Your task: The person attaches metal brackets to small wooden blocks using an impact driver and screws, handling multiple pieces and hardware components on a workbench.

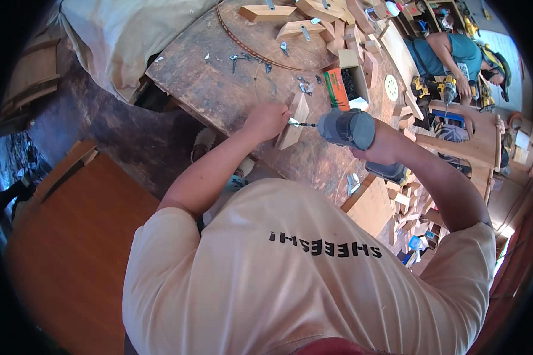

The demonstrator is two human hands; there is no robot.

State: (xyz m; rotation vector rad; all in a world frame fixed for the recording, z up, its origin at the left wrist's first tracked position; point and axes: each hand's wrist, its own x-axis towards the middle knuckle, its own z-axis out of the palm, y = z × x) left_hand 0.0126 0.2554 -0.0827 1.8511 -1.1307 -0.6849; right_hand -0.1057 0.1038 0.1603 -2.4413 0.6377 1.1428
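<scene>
Dark power drill (346,127), bit (307,125) toward a small silvery fitting (293,122) on a slanted pale wooden block (301,109)

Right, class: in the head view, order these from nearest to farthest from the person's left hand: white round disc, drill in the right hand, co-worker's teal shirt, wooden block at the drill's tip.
From the left hand:
1. Wooden block: right beside it.
2. Drill: to its right.
3. White disc: farther right, higher in view.
4. Teal shirt: far upper right.
</scene>
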